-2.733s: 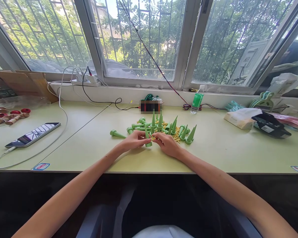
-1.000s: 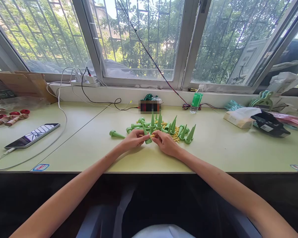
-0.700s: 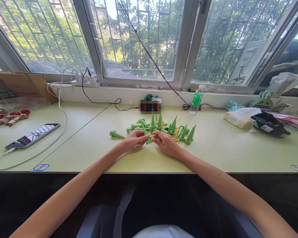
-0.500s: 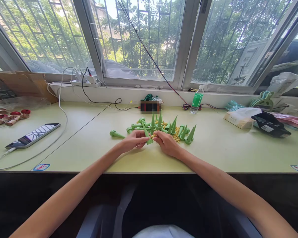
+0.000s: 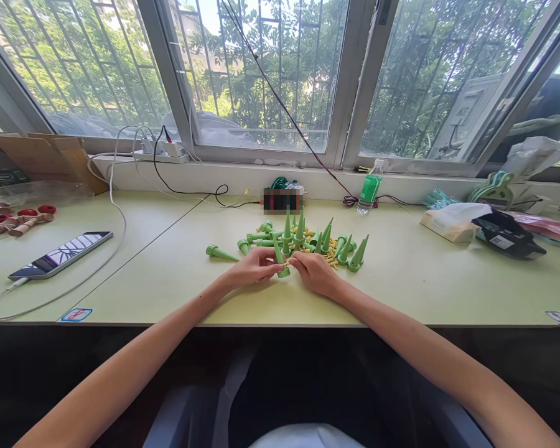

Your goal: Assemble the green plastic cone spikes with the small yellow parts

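Observation:
My left hand [image 5: 257, 266] is closed around the lower part of a green plastic watering spike [image 5: 279, 250], whose point is up and whose wide cap end faces down. My right hand [image 5: 316, 272] pinches a small yellow peg [image 5: 288, 264] against the side of that spike, near its cap. Whether the peg sits inside a hole there, I cannot tell. Just behind both hands stand several green spikes [image 5: 300, 231] with their tips up, and others lie on their sides. Loose yellow pegs [image 5: 332, 256] are heaped among them. One spike [image 5: 221, 252] lies apart at the left.
A phone [image 5: 60, 255] on a white cable lies at the left, near wooden toys with red balls [image 5: 28, 213]. A water bottle [image 5: 369, 190] stands by the window ledge. At the right are a tissue box [image 5: 448, 225] and a black pouch [image 5: 508, 235]. The table's front edge [image 5: 280, 325] runs below my forearms.
The held spike has shifted slightly right and down and stands more upright. My left thumb has moved forward toward the yellow peg. My right hand stays nearly in place.

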`<action>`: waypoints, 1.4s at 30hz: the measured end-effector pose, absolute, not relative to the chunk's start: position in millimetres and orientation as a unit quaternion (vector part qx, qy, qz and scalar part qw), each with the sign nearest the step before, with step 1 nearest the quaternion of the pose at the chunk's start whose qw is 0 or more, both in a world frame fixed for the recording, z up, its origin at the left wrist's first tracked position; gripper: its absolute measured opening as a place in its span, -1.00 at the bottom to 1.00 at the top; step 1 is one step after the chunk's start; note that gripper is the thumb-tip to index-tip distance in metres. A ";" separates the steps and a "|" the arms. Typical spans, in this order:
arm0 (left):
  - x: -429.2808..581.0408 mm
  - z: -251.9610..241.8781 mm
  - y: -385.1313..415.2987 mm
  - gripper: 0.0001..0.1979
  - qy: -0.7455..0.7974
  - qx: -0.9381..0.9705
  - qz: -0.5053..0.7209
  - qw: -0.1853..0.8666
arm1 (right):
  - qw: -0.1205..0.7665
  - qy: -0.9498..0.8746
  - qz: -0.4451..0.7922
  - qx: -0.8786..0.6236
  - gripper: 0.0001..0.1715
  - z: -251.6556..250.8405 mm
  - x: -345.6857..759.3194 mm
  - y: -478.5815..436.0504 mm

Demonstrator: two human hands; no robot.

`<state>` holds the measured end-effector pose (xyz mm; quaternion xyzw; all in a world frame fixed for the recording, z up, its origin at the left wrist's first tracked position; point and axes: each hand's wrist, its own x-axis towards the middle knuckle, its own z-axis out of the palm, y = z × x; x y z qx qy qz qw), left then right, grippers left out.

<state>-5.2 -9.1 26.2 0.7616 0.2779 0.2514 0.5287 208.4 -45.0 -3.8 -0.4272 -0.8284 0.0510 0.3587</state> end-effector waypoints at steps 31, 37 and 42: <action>-8.0 22.7 -1.7 -0.67 0.269 0.694 0.256 0.617 | 0.323 -0.855 0.027 -0.404 -0.67 2.2 205.9 -51.1; -8.5 23.2 -0.6 -0.62 0.256 0.631 0.249 0.688 | 0.292 -0.884 -0.010 -0.366 -0.69 -0.6 209.7 -49.7; -10.9 19.5 1.4 -0.63 0.240 0.645 0.229 0.688 | 0.294 -0.892 -0.014 -0.343 -0.68 0.1 211.1 -49.7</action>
